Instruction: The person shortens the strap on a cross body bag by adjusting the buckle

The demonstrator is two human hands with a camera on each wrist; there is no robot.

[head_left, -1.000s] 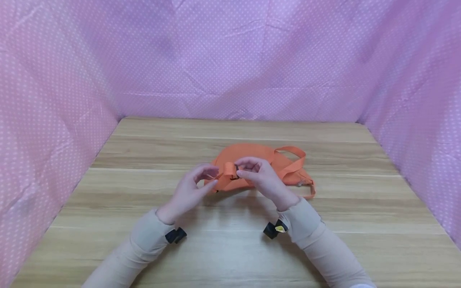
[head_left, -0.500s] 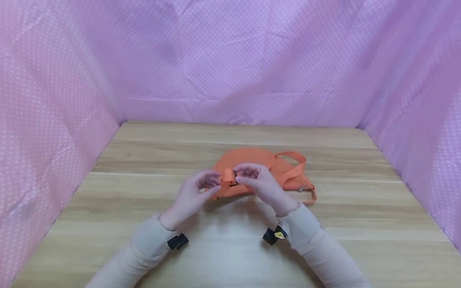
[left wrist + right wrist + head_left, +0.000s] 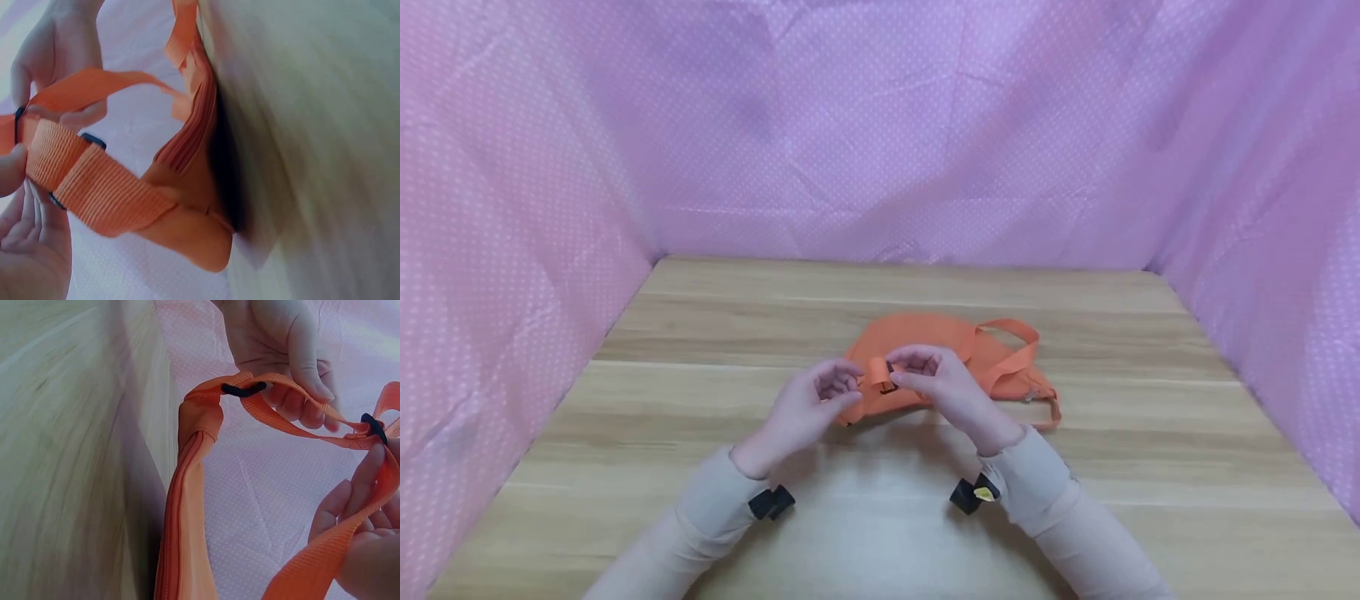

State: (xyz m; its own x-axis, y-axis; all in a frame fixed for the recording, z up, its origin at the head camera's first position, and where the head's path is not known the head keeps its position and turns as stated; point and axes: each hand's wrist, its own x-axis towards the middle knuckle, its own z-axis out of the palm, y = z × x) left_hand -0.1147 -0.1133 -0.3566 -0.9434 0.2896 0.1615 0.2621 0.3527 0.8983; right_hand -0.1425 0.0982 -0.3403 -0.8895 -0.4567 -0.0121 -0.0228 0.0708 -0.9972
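An orange fabric bag (image 3: 917, 337) lies on the table in the head view, its webbing strap lifted toward me. My right hand (image 3: 943, 383) pinches the strap at a black slider buckle (image 3: 374, 428) between thumb and fingers. On the left, my left hand (image 3: 808, 404) pinches the strap's webbing (image 3: 290, 428) with thumb and fingertips. Between the hands the webbing bends into a short loop (image 3: 53, 153). A second black buckle (image 3: 244, 389) sits near the bag's corner. The bag's zipper (image 3: 194, 119) shows along its side; parts of the strap are hidden behind my fingers.
The wooden table (image 3: 880, 533) extends all round the bag. An orange carry loop (image 3: 1011, 333) and a smaller strap end (image 3: 1052, 408) stick out at the bag's right. Pink dotted cloth (image 3: 880, 125) stands behind and along both sides.
The whole head view has shifted slightly, so the table and bag sit lower in it. Both hands keep hold of the strap with only small finger movements.
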